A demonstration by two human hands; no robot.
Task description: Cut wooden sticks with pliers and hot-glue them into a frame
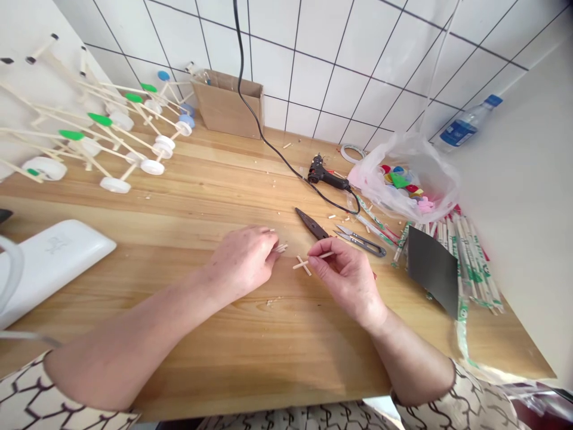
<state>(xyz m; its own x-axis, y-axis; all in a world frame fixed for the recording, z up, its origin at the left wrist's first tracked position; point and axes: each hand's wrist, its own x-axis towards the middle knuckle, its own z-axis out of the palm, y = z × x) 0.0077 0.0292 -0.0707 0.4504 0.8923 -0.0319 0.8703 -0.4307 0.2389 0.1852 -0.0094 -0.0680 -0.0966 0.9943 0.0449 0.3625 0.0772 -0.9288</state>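
Note:
Several short wooden sticks [281, 248] poke out from the curled fingers of my left hand [248, 260], which rests on the wooden table [215, 358]. My right hand [344, 272] pinches a thin wooden stick [301, 264] between thumb and fingers. Another short stick [307, 269] crosses it near its left end; whether the two are joined I cannot tell. Just beyond my right hand lie dark-jawed pliers [312, 224], partly hidden by the fingers, and thread snips [362, 240].
Stick-built wheeled models [129, 137] stand at the back left, by a cardboard box [230, 104]. A glue gun [329, 174] with a long cord lies behind the pliers. At right are a plastic bag [412, 179] of colourful pieces, wrapped sticks [474, 257] and a bottle [468, 125].

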